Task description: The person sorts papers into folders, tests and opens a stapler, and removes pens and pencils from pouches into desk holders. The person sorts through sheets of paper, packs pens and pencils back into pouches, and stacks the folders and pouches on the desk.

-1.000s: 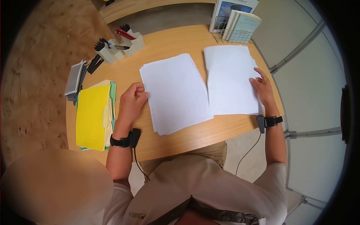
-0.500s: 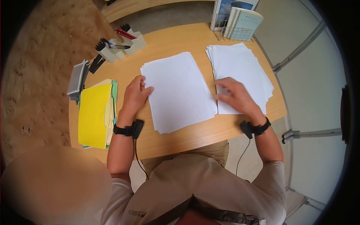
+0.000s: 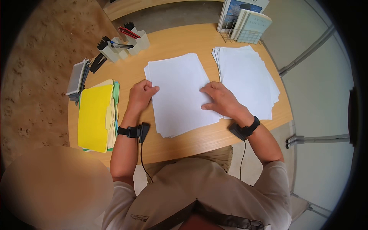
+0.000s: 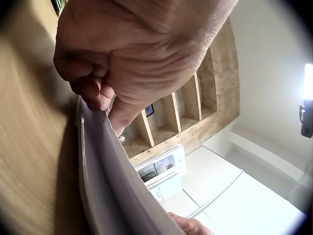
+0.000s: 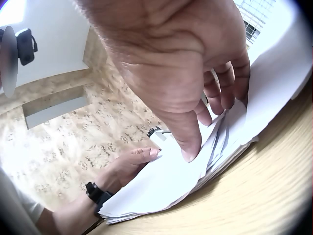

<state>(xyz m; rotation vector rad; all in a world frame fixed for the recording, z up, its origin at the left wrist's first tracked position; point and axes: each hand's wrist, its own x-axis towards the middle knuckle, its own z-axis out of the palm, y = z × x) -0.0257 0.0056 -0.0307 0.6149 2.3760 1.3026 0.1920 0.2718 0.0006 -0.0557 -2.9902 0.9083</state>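
A stack of white paper [image 3: 180, 96] lies at the middle of the desk, its sheets slightly out of line. My left hand [image 3: 141, 95] pinches its left edge, thumb on the top sheet and the other fingers curled at the side. In the left wrist view a gap shows between layers of the stack's edge [image 4: 105, 161]. My right hand [image 3: 221, 99] is over the stack's right edge, fingers relaxed and spread. Its thumb [image 5: 191, 149] touches the top sheet, with the other fingertips close to the edge. A second, fanned paper stack [image 3: 247, 76] lies to the right.
Yellow and green folders [image 3: 96, 119] lie on the left of the desk [image 3: 180, 40]. Behind them stand a grey tray-like item [image 3: 76, 78] and white pen holders [image 3: 138, 43] with pens. Books [image 3: 253, 27] stand in a wire rack at the back right, beside a white partition [image 3: 322, 92].
My right hand has left the right paper stack and moved left onto the middle stack's edge. The right stack's sheets now lie fanned. My left thumb has come over the middle stack.
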